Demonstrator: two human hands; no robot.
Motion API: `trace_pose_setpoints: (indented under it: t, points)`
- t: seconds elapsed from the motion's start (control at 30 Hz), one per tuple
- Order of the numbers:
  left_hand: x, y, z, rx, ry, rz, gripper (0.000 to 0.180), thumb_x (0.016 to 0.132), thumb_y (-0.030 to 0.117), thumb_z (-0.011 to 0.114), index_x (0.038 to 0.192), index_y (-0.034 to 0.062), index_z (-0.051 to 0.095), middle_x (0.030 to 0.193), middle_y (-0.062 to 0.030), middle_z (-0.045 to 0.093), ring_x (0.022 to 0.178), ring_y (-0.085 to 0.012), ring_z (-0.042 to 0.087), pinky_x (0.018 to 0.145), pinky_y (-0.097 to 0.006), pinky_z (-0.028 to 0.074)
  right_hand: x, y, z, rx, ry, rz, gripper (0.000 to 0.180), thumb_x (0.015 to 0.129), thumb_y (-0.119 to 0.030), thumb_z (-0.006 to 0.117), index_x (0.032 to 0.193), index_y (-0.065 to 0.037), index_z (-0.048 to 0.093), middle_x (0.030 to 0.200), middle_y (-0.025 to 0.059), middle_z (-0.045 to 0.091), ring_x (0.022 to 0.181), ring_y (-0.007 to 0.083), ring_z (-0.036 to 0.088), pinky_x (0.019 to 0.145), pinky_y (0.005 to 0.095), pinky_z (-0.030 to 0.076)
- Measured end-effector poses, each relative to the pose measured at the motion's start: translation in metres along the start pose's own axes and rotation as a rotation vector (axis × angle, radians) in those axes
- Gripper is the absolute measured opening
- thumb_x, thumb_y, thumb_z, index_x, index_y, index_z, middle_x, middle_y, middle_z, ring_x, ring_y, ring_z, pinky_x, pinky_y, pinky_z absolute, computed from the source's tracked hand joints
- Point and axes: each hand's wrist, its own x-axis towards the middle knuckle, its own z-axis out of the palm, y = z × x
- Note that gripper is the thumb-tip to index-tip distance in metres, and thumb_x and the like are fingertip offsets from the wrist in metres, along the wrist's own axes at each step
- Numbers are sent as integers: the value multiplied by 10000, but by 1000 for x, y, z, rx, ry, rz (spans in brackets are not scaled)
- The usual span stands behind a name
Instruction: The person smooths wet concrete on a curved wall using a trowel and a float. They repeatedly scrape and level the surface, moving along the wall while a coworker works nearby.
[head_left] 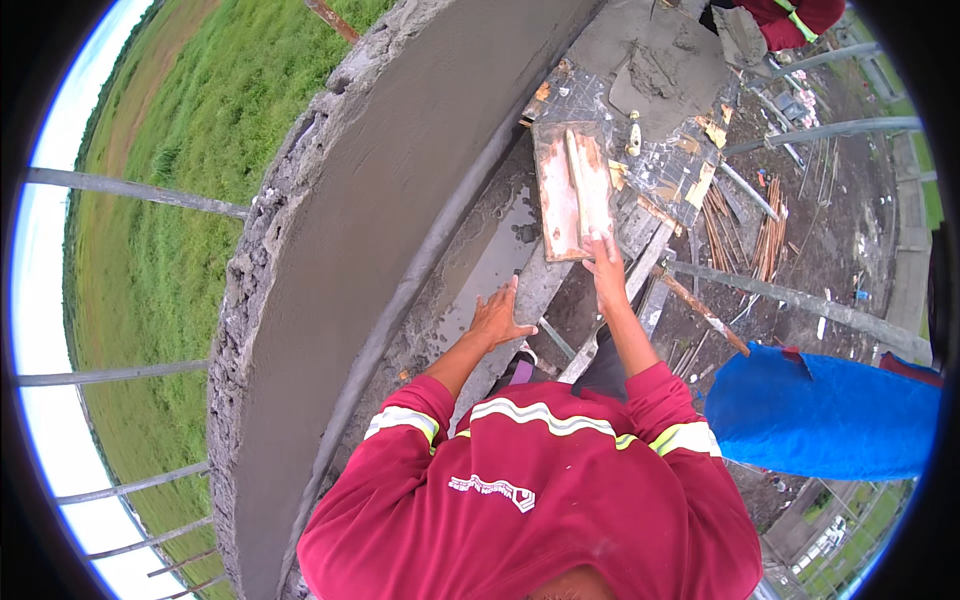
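Note:
A flat wooden plastering float (556, 190) with a long raised handle lies at the near edge of a mortar board, its face stained reddish and white. My right hand (606, 275) grips the float's near edge, with fingertips on its top beside the handle's end. To the left, my left hand (492, 318) is empty, its fingers spread above the wet grey ledge (470, 290) at the foot of the wall. A freshly plastered, curved grey wall (350, 230) rises on my left, with a rough, crumbly top edge.
Wet mortar (665, 85) is heaped on the board, near a small pale bottle-like object (634, 135). A co-worker's red sleeve (795, 20) shows far right. Scaffold poles (810, 305) and a blue sheet (820, 415) stand right, above littered ground far below. Grass (200, 130) lies beyond the wall.

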Motion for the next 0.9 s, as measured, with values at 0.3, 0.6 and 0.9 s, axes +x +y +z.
trace_pose_setpoints:
  t: [0.3, 0.6, 0.9]
  points:
    - [5, 17, 8, 97, 6, -69, 1206, 756, 529, 814, 1605, 80, 83, 1492, -196, 476, 1345, -356, 500, 1120, -534, 362, 150, 4, 51, -768, 182, -143, 753, 889, -300, 697, 1462, 42, 350, 1257, 271, 553, 1184, 447, 556, 1017, 494, 457]
    - [72, 116, -174, -462, 930, 232, 317, 987, 201, 611, 1202, -25, 662, 1014, -144, 722, 862, -204, 671, 810, -334, 526, 79, 11, -23, -287, -140, -77, 452, 970, -278, 609, 1293, 33, 544, 994, 192, 681, 839, 284, 671, 738, 363, 520]
    - [315, 223, -169, -1059, 14, 5, 607, 1016, 512, 511, 1337, -1, 543, 1035, -152, 720, 910, -237, 700, 806, -354, 557, 27, -24, -177, 887, 111, 241, 379, 1046, -278, 525, 1343, -44, 557, 1156, 114, 679, 986, 223, 690, 828, 359, 595]
